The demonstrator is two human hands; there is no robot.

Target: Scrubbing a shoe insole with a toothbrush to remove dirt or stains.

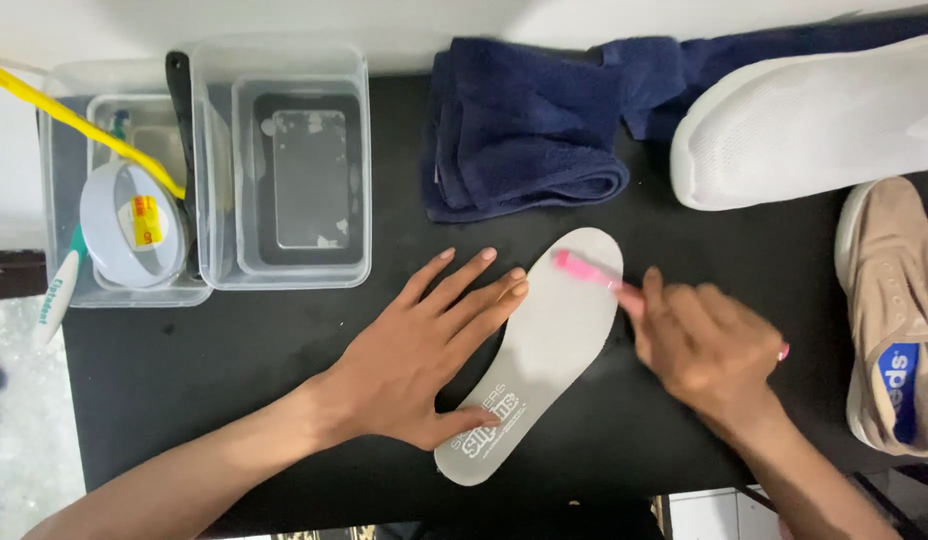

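A pale grey shoe insole lies diagonally on the black table. My left hand rests flat, fingers spread, on the insole's left edge and heel part, pinning it down. My right hand is closed around a pink brush, whose head touches the insole's toe end. The right hand looks motion-blurred.
Two clear plastic tubs stand at the back left, one holding a round white lidded pot, a toothbrush and a yellow stick. A folded navy towel lies behind the insole. A white shoe and a beige shoe sit right.
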